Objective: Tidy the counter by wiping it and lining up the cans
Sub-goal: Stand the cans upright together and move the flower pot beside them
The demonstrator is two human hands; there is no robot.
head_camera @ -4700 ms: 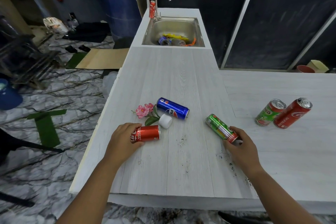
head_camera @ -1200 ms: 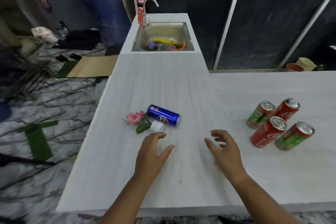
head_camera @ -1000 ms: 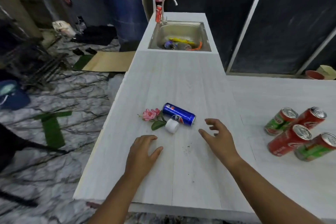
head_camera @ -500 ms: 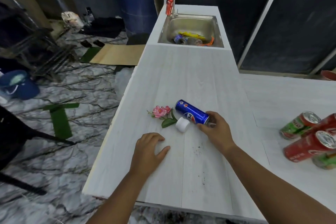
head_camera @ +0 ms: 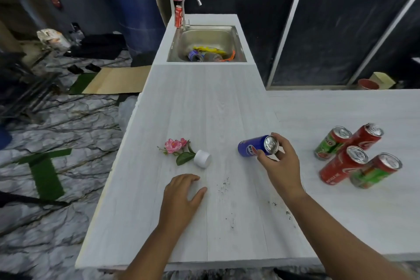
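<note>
Above the counter (head_camera: pixel 204 109), right hand (head_camera: pixel 280 163) grips blue can (head_camera: pixel 252 149).

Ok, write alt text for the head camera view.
The right hand holds a blue can above a white counter; the left hand rests flat. Four red and green cans stand grouped at right, a pink flower at left.

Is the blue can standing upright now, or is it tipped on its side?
Tipped. The blue can lies nearly sideways in the right hand, its silver top facing the camera. Whether it touches the counter cannot be told.
</note>
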